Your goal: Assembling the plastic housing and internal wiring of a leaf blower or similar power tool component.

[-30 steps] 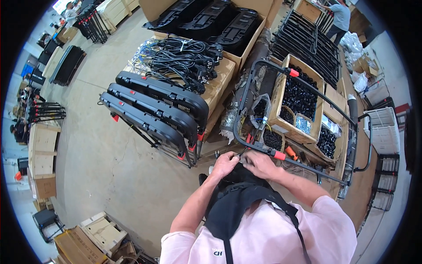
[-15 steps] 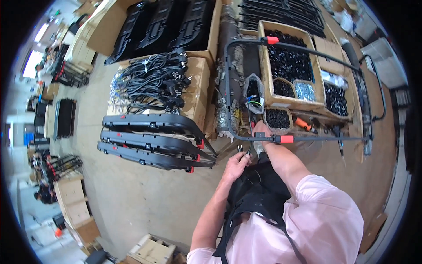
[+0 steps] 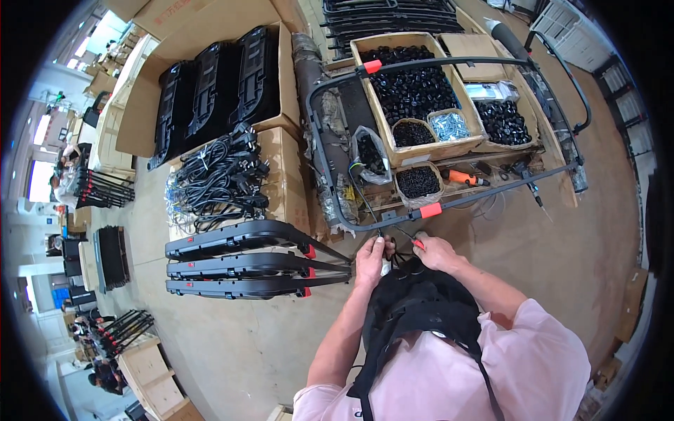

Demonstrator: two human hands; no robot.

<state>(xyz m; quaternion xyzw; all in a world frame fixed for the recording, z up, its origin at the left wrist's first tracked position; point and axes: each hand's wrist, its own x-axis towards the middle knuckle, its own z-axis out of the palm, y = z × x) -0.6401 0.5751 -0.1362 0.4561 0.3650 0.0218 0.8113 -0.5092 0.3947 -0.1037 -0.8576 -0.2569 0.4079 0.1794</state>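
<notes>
My left hand [image 3: 371, 259] is closed in a pinch on a black cable [image 3: 366, 203], just below the near bar of a black tubular frame [image 3: 337, 203]. The cable runs up along the frame's left side. Just to the right, my right hand [image 3: 437, 252] is closed around a thin-shafted tool with a red handle [image 3: 419, 244]. Its shaft points up and left toward the bar and the left hand. Dark loops of cable hang between the hands, partly hidden by the fingers. Red sleeves [image 3: 431, 210] sit on the frame's bars.
Inside the frame stand a wooden box [image 3: 393, 151] of black parts, a small tub of black screws [image 3: 418, 182] and an orange power tool [image 3: 467, 178]. To the left are stacked black handle frames [image 3: 232, 266], bundled power cords [image 3: 217, 179] and a carton [image 3: 288, 91] of black housings.
My right hand has come back from beyond the frame's near bar to beside my left hand, and the red-handled tool now shows in it. The whole view has shifted.
</notes>
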